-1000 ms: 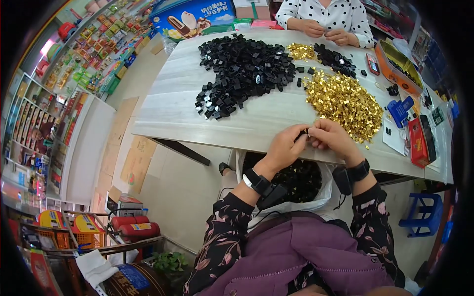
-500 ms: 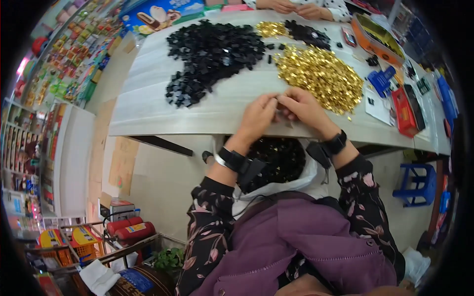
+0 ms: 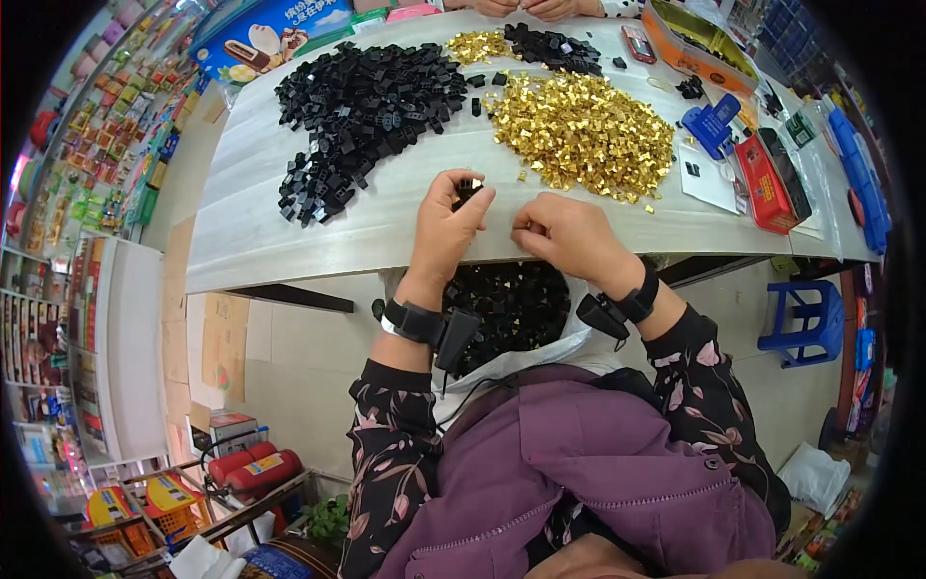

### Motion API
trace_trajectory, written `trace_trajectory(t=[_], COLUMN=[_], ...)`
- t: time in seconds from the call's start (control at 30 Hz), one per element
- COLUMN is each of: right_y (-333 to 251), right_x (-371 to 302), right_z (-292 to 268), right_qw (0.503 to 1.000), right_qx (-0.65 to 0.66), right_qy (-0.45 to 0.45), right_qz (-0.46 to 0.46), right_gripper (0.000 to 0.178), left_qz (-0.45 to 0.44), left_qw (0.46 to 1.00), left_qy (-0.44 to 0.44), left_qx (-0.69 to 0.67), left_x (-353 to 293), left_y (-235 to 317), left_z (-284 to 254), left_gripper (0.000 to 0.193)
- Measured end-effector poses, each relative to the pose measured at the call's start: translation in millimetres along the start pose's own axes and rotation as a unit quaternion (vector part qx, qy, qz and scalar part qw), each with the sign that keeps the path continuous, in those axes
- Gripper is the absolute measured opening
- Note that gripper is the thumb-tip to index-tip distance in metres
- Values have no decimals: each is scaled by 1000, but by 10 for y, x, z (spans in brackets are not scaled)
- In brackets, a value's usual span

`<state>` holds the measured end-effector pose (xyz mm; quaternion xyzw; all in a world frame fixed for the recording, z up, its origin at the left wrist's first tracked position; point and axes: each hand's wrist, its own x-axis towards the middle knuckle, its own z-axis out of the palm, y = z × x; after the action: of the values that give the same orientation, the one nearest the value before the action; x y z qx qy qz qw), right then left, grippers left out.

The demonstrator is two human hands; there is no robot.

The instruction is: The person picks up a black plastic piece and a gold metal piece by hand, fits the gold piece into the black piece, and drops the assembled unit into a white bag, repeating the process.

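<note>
Between the thumb and fingers of my left hand [image 3: 444, 230] is a small black plastic piece [image 3: 469, 190] with a bit of gold on it. My right hand [image 3: 577, 236] is a short way to the right, over the table's near edge. Its fingers are curled together, and whatever they pinch is hidden. Beyond my left hand spreads a large heap of black plastic pieces [image 3: 376, 96]. A heap of shiny gold metal clips [image 3: 588, 130] lies beyond my right hand. Below the table edge, a white bag [image 3: 569, 338] holds many black pieces with some gold among them.
Another person's hands [image 3: 526, 9] rest at the far edge, near smaller gold and black piles. To the right are an orange tin [image 3: 699, 60], a blue plastic tool [image 3: 712, 125] and a red box [image 3: 767, 183]. A blue stool [image 3: 805, 323] stands on the floor.
My hands were together at the fingertips and have come apart. The left has moved left with the black piece now showing; the whole view has shifted slightly.
</note>
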<state>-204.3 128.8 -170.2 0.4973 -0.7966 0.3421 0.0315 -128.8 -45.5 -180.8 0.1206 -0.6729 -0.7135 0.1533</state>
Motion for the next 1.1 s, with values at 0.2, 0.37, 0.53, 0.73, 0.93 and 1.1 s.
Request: trace_trajectory(t=[0.2,0.37,0.53,0.73,0.93,1.1], right_y=[89,-50,38,117,67,130], right_x=[124,262,304,254,264,214], right_z=[-67,-153,-26,-2,-34,-37], right_qw=[966,833,831,843,844,867], right_qx=[240,520,512,490,472,449], right_qy=[-18,-53,-62,-52,-80,-93], right_qz=[97,180,207,218,241,198], right_gripper=[12,12,11,12,13,15], left_qz=[90,132,118,103,118,117], left_qw=[992,978,987,991,987,979], left_qy=[15,4,-50,-32,-27,-39], left_qx=[82,163,95,75,108,159], left_x=[-34,-60,-122,-144,-140,-137], left_y=[-52,-119,-35,-43,-37,-66], left_z=[113,96,123,114,91,121], left_gripper=[27,26,25,24,22,22])
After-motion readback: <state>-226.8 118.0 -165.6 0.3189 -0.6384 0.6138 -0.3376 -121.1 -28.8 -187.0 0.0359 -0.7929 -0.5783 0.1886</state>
